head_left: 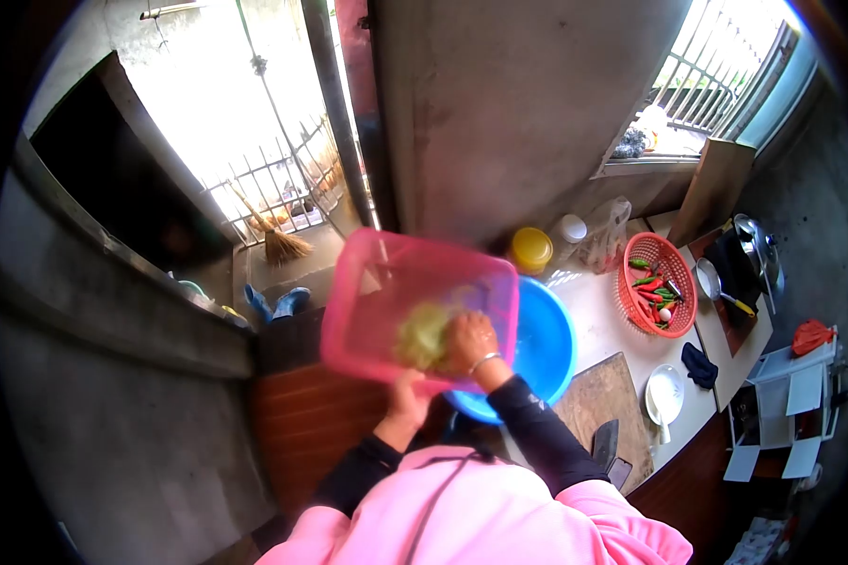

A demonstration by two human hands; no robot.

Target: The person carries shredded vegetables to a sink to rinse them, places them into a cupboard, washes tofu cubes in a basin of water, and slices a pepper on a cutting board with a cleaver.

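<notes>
Apparently for support, the left grip (408,400) was pinching the near rim of a rectangular, translucent pink plastic tub (367,320), thumb side showing and the fingers under the edge hidden. That hold seemed to steady the near side while the other arm worked inside. The right grip (473,347), a pale bracelet (484,361) at its wrist, was down in the tub's right half, against a heap of pale green pieces (424,335); blur hid its fingertips, so whether they were spread or closed on the pieces could not be told.

The tub overlapped the left side of a round blue plastic basin (554,331), though whether it rested on that rim or hung above it was unclear. Its tall sides probably served to keep the loose pieces together.

To the right, on a pale worktop (589,311), a brown wooden chopping board (589,400) lay near, a dark-bladed knife (606,441) flat on it, likely for easy reach. Farther right stood a red openwork plastic basket (624,299), presumably keeping its red and green chillies (648,284) together, with a white bowl (664,388) nearer, a spoon in it.
</notes>
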